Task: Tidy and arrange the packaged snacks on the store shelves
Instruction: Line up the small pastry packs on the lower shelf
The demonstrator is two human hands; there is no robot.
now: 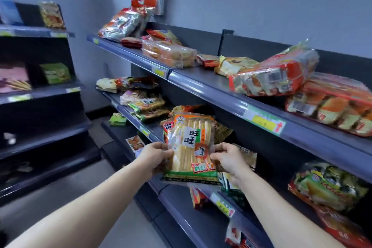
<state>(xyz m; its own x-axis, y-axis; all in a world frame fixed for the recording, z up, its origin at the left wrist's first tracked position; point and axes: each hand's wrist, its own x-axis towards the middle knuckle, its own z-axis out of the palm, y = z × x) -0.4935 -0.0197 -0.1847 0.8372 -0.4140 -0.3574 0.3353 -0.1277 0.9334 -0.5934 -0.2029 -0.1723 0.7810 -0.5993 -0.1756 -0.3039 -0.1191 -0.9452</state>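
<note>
1. Both forearms reach in from the bottom edge. The left hand (156,154) and right hand (227,159) grip the rice-cracker pack (191,147) by its lower side edges, thumbs on the front and fingers curled behind. The pack is upright, held in the air in front of the middle shelf (128,110), and not yet set down.
2. Judged across the whole shelf unit, the tidying looks barely begun. Nothing stands in a neat row on any tier I can see.
3. On the top shelf (201,84), the large red bag (275,74) lies tilted with one end resting on the bread-roll pack (332,110). Both need straightening.
4. Further along that shelf, the clear biscuit pack (169,54) lies flat at an angle. At the far end, the leaning bags (124,24) slump against the wall.
5. Behind the held pack the middle shelf carries a loose heap. The green flat packs (147,104) overlap one another near the front lip.
6. Lower down, a small green packet (117,120) lies alone near the lower shelf's far end.
7. What is left, by my reckoning, is nearly everything. The held pack must be placed, then each tier sorted and faced forward.
</note>
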